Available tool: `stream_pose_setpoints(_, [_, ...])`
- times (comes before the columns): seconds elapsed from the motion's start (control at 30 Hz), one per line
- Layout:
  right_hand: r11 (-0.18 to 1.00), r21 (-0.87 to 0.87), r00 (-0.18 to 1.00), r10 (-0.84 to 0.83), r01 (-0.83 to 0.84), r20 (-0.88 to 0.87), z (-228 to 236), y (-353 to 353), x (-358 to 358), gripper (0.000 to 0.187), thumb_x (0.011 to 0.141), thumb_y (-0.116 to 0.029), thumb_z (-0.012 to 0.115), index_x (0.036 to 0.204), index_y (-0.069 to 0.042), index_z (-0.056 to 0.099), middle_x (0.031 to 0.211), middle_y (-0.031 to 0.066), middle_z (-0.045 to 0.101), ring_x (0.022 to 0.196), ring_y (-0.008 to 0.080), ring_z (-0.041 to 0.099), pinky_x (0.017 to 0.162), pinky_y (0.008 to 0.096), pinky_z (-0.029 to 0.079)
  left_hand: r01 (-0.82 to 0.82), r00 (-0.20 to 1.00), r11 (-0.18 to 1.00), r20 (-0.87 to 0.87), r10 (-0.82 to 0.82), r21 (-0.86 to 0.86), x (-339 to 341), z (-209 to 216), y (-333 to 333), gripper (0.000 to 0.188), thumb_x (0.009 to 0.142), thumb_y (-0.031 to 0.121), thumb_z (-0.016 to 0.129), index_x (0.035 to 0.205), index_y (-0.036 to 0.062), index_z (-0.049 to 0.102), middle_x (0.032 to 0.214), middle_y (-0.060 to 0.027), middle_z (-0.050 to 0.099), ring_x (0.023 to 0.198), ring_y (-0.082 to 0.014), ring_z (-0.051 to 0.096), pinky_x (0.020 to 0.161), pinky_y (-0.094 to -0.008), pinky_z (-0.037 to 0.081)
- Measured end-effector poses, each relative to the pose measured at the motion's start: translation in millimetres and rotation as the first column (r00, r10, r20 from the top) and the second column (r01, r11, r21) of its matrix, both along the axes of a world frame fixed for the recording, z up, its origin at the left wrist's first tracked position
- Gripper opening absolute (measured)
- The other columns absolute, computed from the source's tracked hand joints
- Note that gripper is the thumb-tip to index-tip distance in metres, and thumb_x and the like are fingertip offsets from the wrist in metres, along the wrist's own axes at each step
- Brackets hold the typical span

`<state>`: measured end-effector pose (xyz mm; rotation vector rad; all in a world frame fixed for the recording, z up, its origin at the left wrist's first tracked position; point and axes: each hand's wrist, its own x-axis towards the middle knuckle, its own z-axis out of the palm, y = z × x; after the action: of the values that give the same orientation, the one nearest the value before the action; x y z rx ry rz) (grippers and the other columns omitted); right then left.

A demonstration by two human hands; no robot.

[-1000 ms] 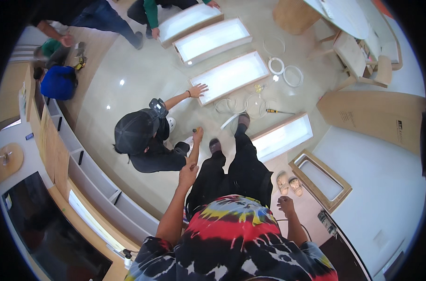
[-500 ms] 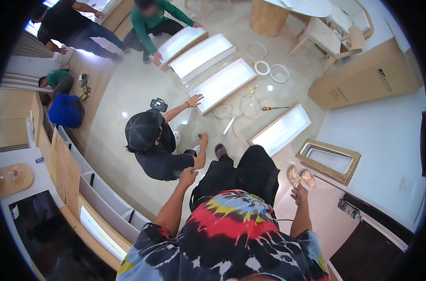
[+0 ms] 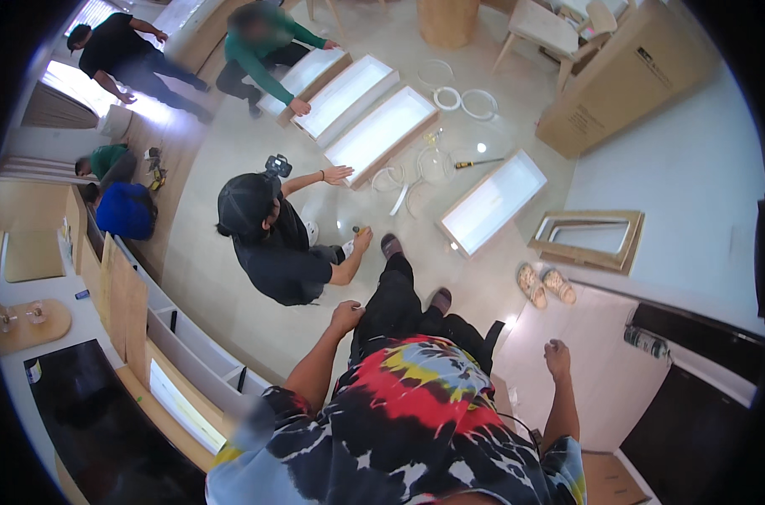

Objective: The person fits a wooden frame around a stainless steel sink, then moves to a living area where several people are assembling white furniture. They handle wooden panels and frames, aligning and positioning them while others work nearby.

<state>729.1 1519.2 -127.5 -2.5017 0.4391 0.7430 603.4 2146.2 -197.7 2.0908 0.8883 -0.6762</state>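
Note:
My left hand [image 3: 346,318] is closed beside my dark trousers, near the crouching co-worker; a small pale spot shows at its fingertips, too small to name. Out to the right, my right hand [image 3: 557,358] hangs over the pale floor with loosely bent fingers and nothing visible in it. Neither hand touches the furniture parts. Just ahead of the right hand stand patterned clogs [image 3: 544,286]. An open white box with wooden edges [image 3: 494,204] lies in front of me. A screwdriver [image 3: 478,162] and loops of pale edging strip [image 3: 397,190] are beyond it.
A capped co-worker [image 3: 265,236] crouches left-front, one hand on another white box [image 3: 381,135]. A person in green [image 3: 269,50] handles further boxes. A big carton [image 3: 626,76] leans right, near a wooden frame [image 3: 589,240]. A long cabinet and dark glass panel [image 3: 96,421] border the left.
My view has shifted and my feet have moved apart. The right hand has swung away from the clogs, its fingers more bent. The person in green has shifted a hand along the boxes.

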Motion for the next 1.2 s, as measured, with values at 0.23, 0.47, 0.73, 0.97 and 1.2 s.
stream_pose_setpoints(0.23, [0.909, 0.077, 0.863, -0.359, 0.410, -0.355, -12.0, -53.0, -254.7, 0.025, 0.086, -0.018, 0.070, 0.101, 0.001, 0.070, 0.072, 0.0096, 0.068, 0.057, 0.0184, 0.065, 0.048, 0.0329, 0.050, -0.064, 0.998, 0.991, -0.031, 0.061, -0.121, -22.7, 4.3, -34.5, 0.040, 0.087, 0.038, 0.071, 0.109, 0.0052, 0.075, 0.107, -0.0174, 0.074, 0.102, -0.0317, 0.071, 0.091, -0.0397, 0.054])
stream_pose_setpoints(0.47, [0.894, 0.155, 0.840, -0.317, 0.419, -0.441, 21.8, 50.1, -327.9, 0.029, 0.091, -0.022, 0.063, 0.106, 0.003, 0.066, 0.072, 0.0096, 0.066, 0.055, 0.0191, 0.063, 0.048, 0.0334, 0.051, 0.106, 0.991, 0.993, -0.078, -0.110, -0.058, -19.0, -7.1, -4.1, 0.039, 0.086, 0.035, 0.070, 0.110, 0.0046, 0.075, 0.109, -0.0175, 0.074, 0.104, -0.0333, 0.070, 0.092, -0.0405, 0.053])
stream_pose_setpoints(0.73, [0.817, 0.092, 0.806, -0.531, 0.569, -0.262, 73.7, 122.9, -288.9, 0.030, 0.095, -0.022, 0.057, 0.103, 0.005, 0.068, 0.078, 0.0116, 0.068, 0.061, 0.0204, 0.065, 0.054, 0.0332, 0.052, 0.192, 0.978, 0.977, -0.063, -0.198, -0.088, 11.4, -23.6, 29.8, 0.040, 0.086, 0.035, 0.070, 0.111, 0.0034, 0.074, 0.112, -0.0186, 0.072, 0.107, -0.0344, 0.068, 0.094, -0.0421, 0.052])
stream_pose_setpoints(0.97, [0.747, 0.184, 0.769, -0.623, 0.639, -0.140, 50.1, 109.0, -288.7, 0.034, 0.097, -0.022, 0.057, 0.115, 0.005, 0.065, 0.089, 0.0148, 0.070, 0.071, 0.0219, 0.070, 0.052, 0.0312, 0.050, 0.286, 0.958, 0.958, 0.011, -0.286, -0.024, 46.4, -32.0, 45.5, 0.034, 0.086, 0.032, 0.069, 0.103, 0.0030, 0.074, 0.094, -0.0172, 0.072, 0.094, -0.0284, 0.069, 0.086, -0.0391, 0.052])
stream_pose_setpoints(1.2, [0.800, 0.259, 0.840, -0.503, 0.541, -0.201, 41.6, 148.5, -278.0, 0.031, 0.096, -0.019, 0.059, 0.112, 0.006, 0.066, 0.084, 0.0112, 0.069, 0.068, 0.0176, 0.068, 0.053, 0.0308, 0.052, 0.236, 0.970, 0.972, 0.066, -0.235, 0.000, 72.9, -11.9, 52.5, 0.033, 0.086, 0.032, 0.070, 0.103, 0.0052, 0.075, 0.100, -0.0164, 0.074, 0.097, -0.0292, 0.071, 0.088, -0.0395, 0.053])
